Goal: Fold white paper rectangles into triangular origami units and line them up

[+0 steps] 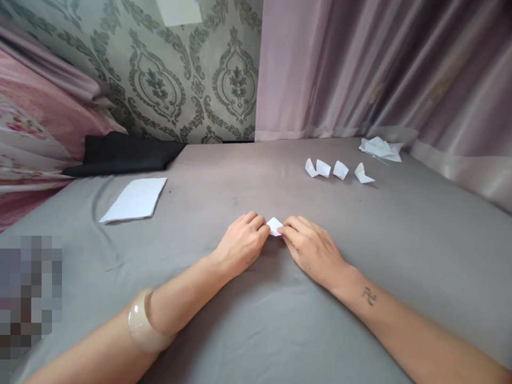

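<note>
A small piece of folded white paper (274, 226) is held between my two hands, just above or on the grey sheet (256, 320). My left hand (245, 240) pinches its left corner, the fingers curled together. On the opposite side my right hand (311, 246) grips the right corner between thumb and fingers. The paper's visible middle looks diamond-shaped, with its side corners hidden under my fingertips.
Several folded white paper pieces (340, 170) stand at the right back. Behind them lies a pile of loose white papers (378, 146). A stack of white paper (136, 199) rests at left, near a black cloth (128, 153). Curtains (312, 69) and a patterned wall (188, 80) border the far side.
</note>
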`<state>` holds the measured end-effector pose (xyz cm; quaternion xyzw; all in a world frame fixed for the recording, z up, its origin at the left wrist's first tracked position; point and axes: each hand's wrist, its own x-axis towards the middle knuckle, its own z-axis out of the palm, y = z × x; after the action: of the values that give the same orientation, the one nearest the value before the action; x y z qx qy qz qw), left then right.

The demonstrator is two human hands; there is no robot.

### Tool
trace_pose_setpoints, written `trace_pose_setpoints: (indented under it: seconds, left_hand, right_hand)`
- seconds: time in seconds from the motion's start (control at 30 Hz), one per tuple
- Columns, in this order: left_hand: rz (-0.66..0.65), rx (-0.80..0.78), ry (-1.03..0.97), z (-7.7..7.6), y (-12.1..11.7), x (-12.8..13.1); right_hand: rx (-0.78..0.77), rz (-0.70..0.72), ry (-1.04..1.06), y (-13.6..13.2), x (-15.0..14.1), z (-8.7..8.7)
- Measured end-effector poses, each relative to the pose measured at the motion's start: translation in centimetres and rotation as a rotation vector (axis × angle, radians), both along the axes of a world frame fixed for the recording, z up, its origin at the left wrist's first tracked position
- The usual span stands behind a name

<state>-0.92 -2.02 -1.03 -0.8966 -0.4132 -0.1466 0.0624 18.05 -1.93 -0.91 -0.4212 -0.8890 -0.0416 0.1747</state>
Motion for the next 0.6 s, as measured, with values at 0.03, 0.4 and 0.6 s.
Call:
trace_pose_setpoints:
  seconds: [0.03, 0.4, 0.6]
  left_hand:
    - [0.014, -0.042, -0.025, 0.0, -0.1, -0.1]
    - [0.312, -0.457, -0.514, 1.0, 0.5, -0.5]
    - [0.386, -0.549, -0.521, 1.2, 1.0, -0.4]
  right_hand:
    - [-0.050, -0.008, 0.029, -0.1, 0.1, 0.0]
    - [-0.579, -0.189, 0.518, 2.2, 1.1, -0.4]
    - [-0.646, -0.231, 0.515, 2.9, 1.1, -0.2]
